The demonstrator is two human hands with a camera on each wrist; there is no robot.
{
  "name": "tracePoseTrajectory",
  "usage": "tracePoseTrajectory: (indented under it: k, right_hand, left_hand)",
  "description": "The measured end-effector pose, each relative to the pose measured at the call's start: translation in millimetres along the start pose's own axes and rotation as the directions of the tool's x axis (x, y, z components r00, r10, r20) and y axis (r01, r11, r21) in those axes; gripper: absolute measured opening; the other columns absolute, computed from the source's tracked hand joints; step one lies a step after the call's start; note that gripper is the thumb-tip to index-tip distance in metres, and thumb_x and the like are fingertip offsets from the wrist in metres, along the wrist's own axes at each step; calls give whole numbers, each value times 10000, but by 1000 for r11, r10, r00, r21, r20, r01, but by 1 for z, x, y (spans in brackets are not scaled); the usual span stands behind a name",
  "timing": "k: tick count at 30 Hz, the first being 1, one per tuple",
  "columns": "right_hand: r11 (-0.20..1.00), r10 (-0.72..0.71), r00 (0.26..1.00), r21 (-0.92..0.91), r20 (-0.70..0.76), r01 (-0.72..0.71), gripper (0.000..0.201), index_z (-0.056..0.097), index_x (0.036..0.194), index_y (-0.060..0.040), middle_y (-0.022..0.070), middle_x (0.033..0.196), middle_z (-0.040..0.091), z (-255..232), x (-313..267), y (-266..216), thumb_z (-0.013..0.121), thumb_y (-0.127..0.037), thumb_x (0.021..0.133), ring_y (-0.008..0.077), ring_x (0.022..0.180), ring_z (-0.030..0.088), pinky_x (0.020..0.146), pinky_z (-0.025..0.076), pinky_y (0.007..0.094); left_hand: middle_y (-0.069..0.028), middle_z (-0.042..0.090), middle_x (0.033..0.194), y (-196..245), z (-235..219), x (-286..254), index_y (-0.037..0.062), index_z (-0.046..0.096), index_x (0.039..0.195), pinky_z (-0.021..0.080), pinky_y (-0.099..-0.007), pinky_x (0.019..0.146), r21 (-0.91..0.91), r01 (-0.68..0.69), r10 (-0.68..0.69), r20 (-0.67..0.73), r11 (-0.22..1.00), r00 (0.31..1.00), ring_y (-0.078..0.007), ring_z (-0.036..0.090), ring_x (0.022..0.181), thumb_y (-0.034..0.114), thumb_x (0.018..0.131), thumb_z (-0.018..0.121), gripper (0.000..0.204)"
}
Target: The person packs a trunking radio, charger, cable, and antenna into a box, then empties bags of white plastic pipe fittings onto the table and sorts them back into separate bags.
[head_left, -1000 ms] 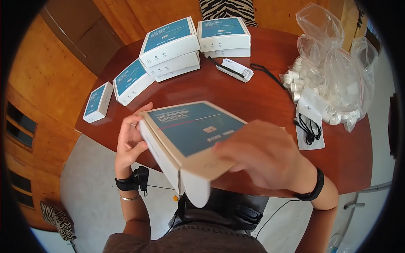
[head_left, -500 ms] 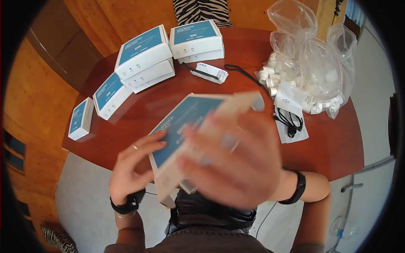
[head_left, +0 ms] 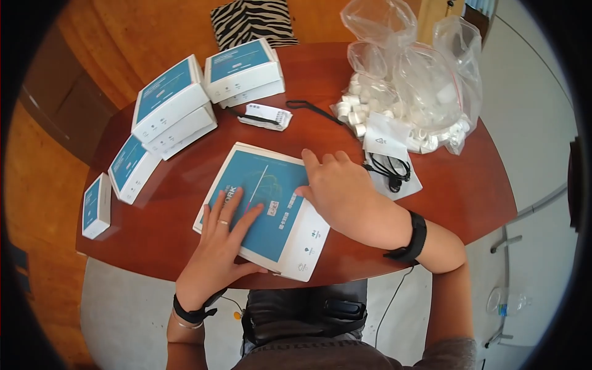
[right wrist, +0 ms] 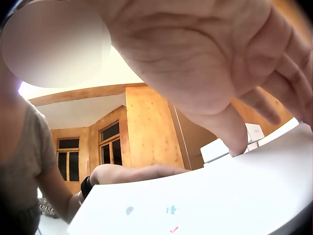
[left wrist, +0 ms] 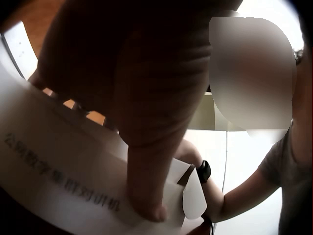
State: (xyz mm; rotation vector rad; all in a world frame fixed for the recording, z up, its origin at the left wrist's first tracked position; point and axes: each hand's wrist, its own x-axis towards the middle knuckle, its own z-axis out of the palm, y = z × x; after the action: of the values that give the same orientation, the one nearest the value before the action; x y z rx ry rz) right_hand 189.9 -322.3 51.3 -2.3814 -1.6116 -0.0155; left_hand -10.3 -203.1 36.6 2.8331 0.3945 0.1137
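A flat white box (head_left: 279,231) with a blue printed lid lies at an angle near the front edge of the table. Over the left part of its lid my left hand (head_left: 213,259) rests with fingers spread. The left thumb (left wrist: 146,191) presses on the printed side of the box in the left wrist view, and a small white flap (left wrist: 194,198) sticks out near the corner there. My right hand (head_left: 345,191) lies across the box's right edge, its thumb on the lid and its fingers stretched out toward the far corner.
Similar boxes (head_left: 169,92) stand stacked at the back left, with a smaller box (head_left: 97,206) at the left edge. Behind are a white packet (head_left: 265,117) and black strap (head_left: 314,110). Bags of white plastic pieces (head_left: 419,92) and a black cable (head_left: 394,172) occupy the right.
The box, earlier held up and tilted with an end flap sticking out, has been turned and lowered onto the table. Both hands have moved onto its lid and edges.
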Motion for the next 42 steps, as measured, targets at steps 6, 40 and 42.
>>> tracePoseTrajectory:
  k: [6, 40, 42]
  right_hand:
    - [995, -48, 955, 70, -293, 71, 329, 562, 945, 23, 176, 822, 601, -6, 8, 7, 614, -293, 868, 323, 832, 559, 730, 469, 397]
    - [699, 240, 854, 693, -462, 178, 889, 286, 1383, -116, 151, 1200, 436, 29, 64, 0, 765, 29, 648, 212, 1041, 517, 784, 505, 288]
    - [721, 228, 892, 683, -391, 115, 1036, 189, 1438, -95, 202, 1320, 370, 34, 61, 4, 810, -10, 614, 263, 1107, 497, 856, 490, 314]
  left_hand:
    - [-199, 374, 1430, -22, -10, -6, 139, 417, 1368, 204, -543, 1110, -132, -148, 141, -65, 980, 988, -394, 295, 1357, 187, 541, 876, 948]
    - [-256, 629, 893, -19, -121, 51, 84, 437, 1283, 497, -415, 707, -332, -225, 274, 107, 916, 956, -414, 623, 763, 9, 764, 550, 537]
    - [-241, 619, 835, -34, -123, 52, 105, 467, 1250, 472, -439, 668, -172, -274, 279, 6, 946, 960, -409, 603, 738, -49, 786, 486, 489]
